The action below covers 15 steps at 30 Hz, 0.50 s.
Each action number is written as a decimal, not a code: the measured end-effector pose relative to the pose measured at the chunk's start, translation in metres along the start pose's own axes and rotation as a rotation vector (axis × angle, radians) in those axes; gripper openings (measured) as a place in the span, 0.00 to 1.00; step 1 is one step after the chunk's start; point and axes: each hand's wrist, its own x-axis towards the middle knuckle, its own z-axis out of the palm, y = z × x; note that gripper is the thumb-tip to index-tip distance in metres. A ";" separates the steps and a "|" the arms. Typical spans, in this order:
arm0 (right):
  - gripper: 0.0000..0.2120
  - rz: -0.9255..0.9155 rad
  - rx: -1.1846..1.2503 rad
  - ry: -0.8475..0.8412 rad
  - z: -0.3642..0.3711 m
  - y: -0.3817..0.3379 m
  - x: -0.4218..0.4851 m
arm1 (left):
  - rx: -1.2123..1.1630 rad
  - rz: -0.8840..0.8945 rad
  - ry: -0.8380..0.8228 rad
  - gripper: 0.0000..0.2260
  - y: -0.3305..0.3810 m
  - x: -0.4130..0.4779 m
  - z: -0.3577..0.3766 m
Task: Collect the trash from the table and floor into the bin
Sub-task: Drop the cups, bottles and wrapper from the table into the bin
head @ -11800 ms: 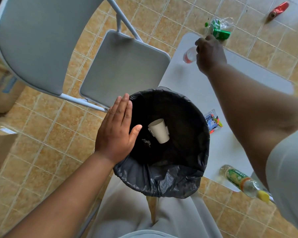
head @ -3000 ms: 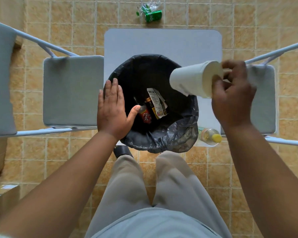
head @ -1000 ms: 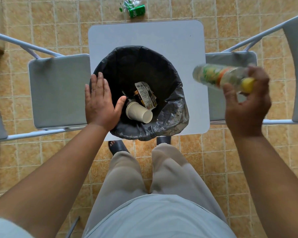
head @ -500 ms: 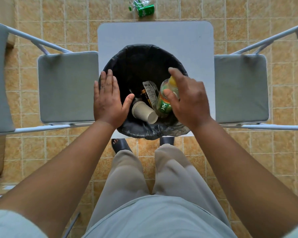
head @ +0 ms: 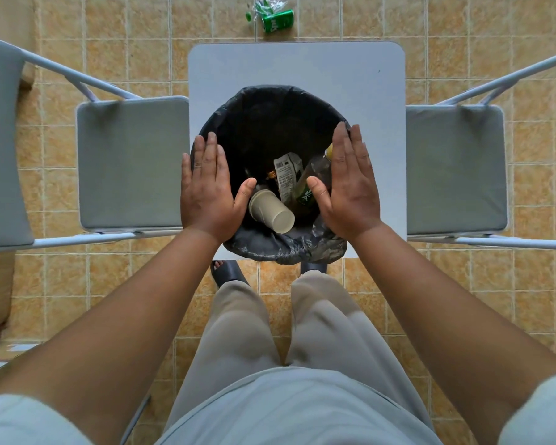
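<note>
From the head camera, the bin (head: 272, 101) stands on the near half of the pale square worktop (head: 302, 64), lined with a crinkled black plastic bag whose loose edge bunches over the near rim. The left hand (head: 207, 187) lies flat on the bin's left rim, fingers straight and together, thumb spread inward over the opening, holding nothing. The right hand (head: 350, 184) mirrors it on the bin's right rim, equally flat and empty.

Inside the bin lie a beige paper cup (head: 272, 211) on its side, mouth towards the near rim, a creased printed wrapper (head: 288, 173) and a clear plastic bottle (head: 312, 181) with a green label and yellow cap, leaning against the bin's right wall under the right thumb.

The worktop around the bin looks bare, so what remains appears to be on the tiled floor. Beyond the far edge of the worktop, well apart from the bin, lies a green can (head: 278, 22), smooth and cylindrical, its long axis running roughly left to right, touching a scrap of crumpled clear plastic (head: 265, 6) with a small green cap beside it. Both lie straight ahead of the bin, slightly to its left, so neither hand is clearly nearer. Reaching them probably means moving round the worktop. Two grey padded folding chairs (head: 132, 162) flank the bin.
</note>
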 end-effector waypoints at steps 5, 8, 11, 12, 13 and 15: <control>0.37 0.094 0.181 0.046 0.000 0.000 -0.001 | -0.008 0.002 0.002 0.37 -0.001 0.000 -0.001; 0.37 0.132 0.235 0.073 0.002 0.001 -0.002 | -0.009 -0.003 0.005 0.37 -0.001 0.000 0.000; 0.35 0.147 0.231 0.075 0.000 -0.001 -0.003 | -0.026 0.001 0.013 0.37 0.000 -0.001 0.000; 0.34 0.151 0.220 0.088 -0.001 -0.002 -0.004 | -0.033 0.002 0.013 0.36 0.000 -0.001 0.000; 0.33 0.166 0.209 0.110 -0.002 -0.004 -0.005 | -0.045 0.004 0.013 0.36 0.000 -0.002 0.000; 0.32 0.250 0.211 0.157 -0.002 -0.006 -0.010 | -0.089 0.012 0.023 0.35 0.001 -0.003 -0.001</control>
